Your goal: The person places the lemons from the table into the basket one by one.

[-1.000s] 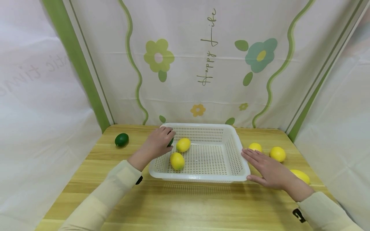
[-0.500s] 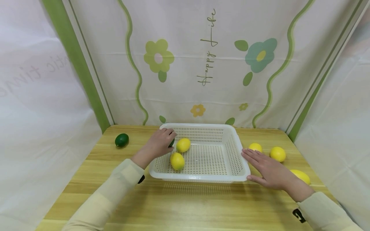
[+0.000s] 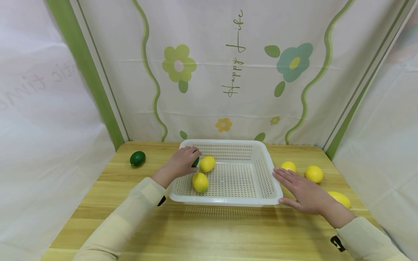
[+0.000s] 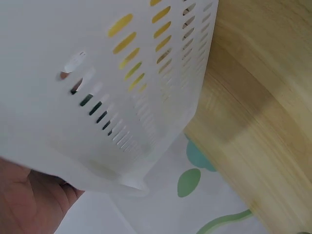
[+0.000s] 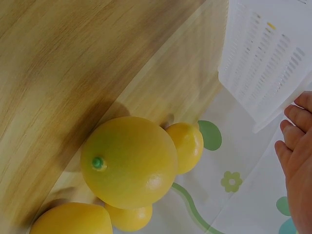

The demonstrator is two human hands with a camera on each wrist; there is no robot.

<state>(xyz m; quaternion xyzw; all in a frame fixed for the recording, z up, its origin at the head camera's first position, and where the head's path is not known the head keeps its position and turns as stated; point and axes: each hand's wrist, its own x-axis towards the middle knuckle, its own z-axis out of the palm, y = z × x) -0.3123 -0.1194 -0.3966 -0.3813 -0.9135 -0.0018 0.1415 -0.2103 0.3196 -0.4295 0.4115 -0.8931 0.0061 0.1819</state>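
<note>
Flowered curtain behind, wooden table below, and there's the left hand arched over the white basket at 9 o'clock, fingers curled round a dark green fruit, near 2 lemons; at 3 o'clock, the right hand, fingers straight, touches the basket.

Green fruit in left hand mostly hidden; near-right yellow fruit partly behind right wrist; left sleeve cut off.
</note>
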